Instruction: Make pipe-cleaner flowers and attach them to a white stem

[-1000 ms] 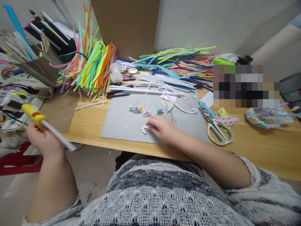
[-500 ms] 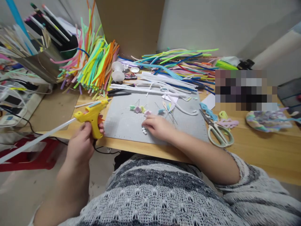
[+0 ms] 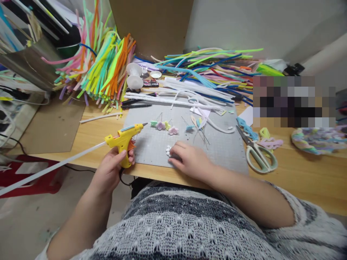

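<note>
i have the glue gun (image 3: 124,139) in the left hand (image 3: 111,166), the right (image 3: 193,160) by the beads (image 3: 168,149).
from here i see the left hand wrapped round the gun's grip over the desk's (image 3: 97,133) front edge, at the mat's (image 3: 149,151) left edge; the nozzle points right, towards the flowers (image 3: 161,125), and the glue stick (image 3: 59,164) juts from the rear, past the desk's front edge. the right hand is low over the mat near its front edge, fingers curled just beside the white beads; i can't tell if it pinches one. the flowers lie mid-mat, a blue one (image 3: 189,128) apart to their right. the scissors (image 3: 261,159) are by the mat's right edge, and white strips (image 3: 189,104) cross its back edge.
</note>
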Demonstrator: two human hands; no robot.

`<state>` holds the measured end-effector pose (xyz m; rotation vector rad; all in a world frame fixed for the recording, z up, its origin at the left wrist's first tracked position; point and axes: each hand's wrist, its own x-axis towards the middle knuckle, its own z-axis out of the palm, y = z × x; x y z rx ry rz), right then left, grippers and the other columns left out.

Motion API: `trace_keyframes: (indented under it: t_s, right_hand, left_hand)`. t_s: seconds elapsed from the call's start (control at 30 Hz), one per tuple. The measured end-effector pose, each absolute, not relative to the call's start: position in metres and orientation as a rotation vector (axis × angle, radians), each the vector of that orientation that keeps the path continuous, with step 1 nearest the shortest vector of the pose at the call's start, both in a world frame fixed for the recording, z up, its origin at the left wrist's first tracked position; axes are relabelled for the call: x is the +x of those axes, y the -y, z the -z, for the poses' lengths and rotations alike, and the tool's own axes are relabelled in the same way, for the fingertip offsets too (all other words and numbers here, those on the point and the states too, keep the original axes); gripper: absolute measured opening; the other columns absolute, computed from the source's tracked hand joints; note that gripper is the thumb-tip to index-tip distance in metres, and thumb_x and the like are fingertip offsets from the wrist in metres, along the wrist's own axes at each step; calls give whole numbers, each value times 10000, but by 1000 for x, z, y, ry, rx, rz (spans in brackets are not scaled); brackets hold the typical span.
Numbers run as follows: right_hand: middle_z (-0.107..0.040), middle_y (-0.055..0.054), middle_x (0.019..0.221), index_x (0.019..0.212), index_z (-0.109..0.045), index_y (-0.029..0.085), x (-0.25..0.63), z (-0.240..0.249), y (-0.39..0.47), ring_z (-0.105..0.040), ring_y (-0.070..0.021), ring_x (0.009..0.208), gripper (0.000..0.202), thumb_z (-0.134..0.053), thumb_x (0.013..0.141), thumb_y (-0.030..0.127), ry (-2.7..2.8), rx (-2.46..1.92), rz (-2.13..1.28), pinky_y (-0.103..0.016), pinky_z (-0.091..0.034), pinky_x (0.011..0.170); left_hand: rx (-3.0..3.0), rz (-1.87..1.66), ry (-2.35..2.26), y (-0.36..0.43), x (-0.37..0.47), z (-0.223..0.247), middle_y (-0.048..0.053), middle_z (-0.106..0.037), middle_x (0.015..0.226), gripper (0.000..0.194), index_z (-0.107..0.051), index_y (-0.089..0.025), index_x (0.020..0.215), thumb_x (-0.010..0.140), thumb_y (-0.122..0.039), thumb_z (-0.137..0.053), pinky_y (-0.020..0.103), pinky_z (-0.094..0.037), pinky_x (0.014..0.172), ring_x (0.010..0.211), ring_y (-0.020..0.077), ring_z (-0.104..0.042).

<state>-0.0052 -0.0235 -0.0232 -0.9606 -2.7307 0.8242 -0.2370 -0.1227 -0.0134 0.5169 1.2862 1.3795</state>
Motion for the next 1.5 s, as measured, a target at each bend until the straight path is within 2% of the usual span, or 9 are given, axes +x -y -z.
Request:
trace_keyframes:
  t_s: [0.1,0.23,0.37,0.57,0.7,0.9,1.13,1.3,1.5]
  right_hand:
    - [-617,-46,898,859,-577,193,-7,25,22,-554,-156,808,109,-479,881,237,2745,-977,-817,-280,-402,672]
    - [-611,-26,826,790,-575,196,4,16,14,-540,-132,736,75,-514,832,181,2680,-1083,-976,-260,-392,641]
    - [-615,-18,820,788,-574,202,10,9,12,-542,-135,740,56,-530,824,198,2646,-1173,-1049,-258,-381,626]
    - [-641,-30,884,875,-575,201,-8,24,27,-559,-158,776,126,-558,840,321,2669,-1157,-817,-274,-352,619]
    - [-643,-21,848,827,-579,200,-9,30,28,-561,-149,775,113,-493,868,261,2678,-1106,-799,-267,-350,631]
    - [-630,-2,784,778,-563,206,2,21,22,-532,-121,685,84,-513,841,231,2642,-1178,-947,-253,-330,592]
    - [-645,-26,844,870,-573,192,-15,30,27,-552,-147,725,213,-536,848,401,2663,-1147,-649,-272,-298,591]
    - [-658,-31,839,854,-586,185,-19,35,27,-555,-146,723,192,-445,899,309,2707,-1089,-591,-277,-309,609]
    - [-665,-27,823,820,-590,207,-1,24,20,-564,-151,714,140,-527,876,319,2743,-1126,-740,-276,-343,604]
  left_hand:
    - [534,-1351,-1299,121,-237,17,30,-558,785,294,-626,-169,983,721,-291,-676,226,-455,575,632,114,-505]
    - [541,-1317,-1284,120,-240,18,28,-549,789,315,-623,-177,1001,718,-303,-680,230,-453,578,641,116,-504]
    - [547,-1311,-1288,120,-241,19,37,-554,801,324,-617,-167,1007,717,-298,-679,226,-450,559,649,118,-511]
    - [567,-1381,-1253,116,-235,18,42,-556,792,281,-627,-166,970,716,-277,-678,242,-455,594,658,120,-507]
    - [577,-1360,-1252,114,-235,19,42,-546,803,291,-619,-165,989,730,-287,-668,247,-441,599,663,124,-496]
    - [579,-1403,-1188,115,-237,22,42,-519,794,305,-601,-165,1011,737,-289,-650,276,-440,611,671,136,-488]
    - [546,-1540,-1155,115,-231,24,26,-482,746,316,-609,-181,1009,710,-270,-659,258,-429,578,646,123,-464]
    - [537,-1544,-1163,115,-230,25,20,-478,739,342,-605,-160,1028,707,-262,-662,250,-431,579,642,114,-466]
    - [531,-1547,-1146,115,-233,28,18,-483,735,342,-596,-154,1041,716,-242,-654,248,-434,583,649,116,-474]
